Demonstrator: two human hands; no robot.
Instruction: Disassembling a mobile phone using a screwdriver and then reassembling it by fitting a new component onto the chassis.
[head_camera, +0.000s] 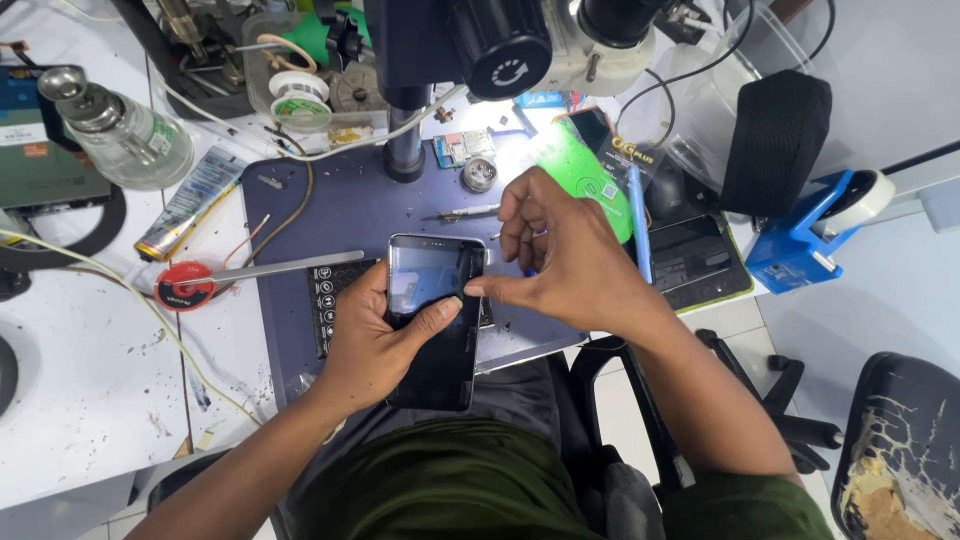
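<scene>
Head view: black smartphone (435, 320), screen up, over the near edge of a dark work mat (340, 205). Left hand (375, 345) closed around its left side, thumb on the glass. Right hand (565, 255) pinches its right edge, fingers curled. Microscope (520, 45) far centre; glass bottle (125, 130) far left.

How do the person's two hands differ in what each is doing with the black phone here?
The left hand wraps the black phone from below, thumb lying on its screen; the right hand only pinches its right edge with fingertips. The left cradles from the side, the right arches above. Both touch the phone.
</scene>
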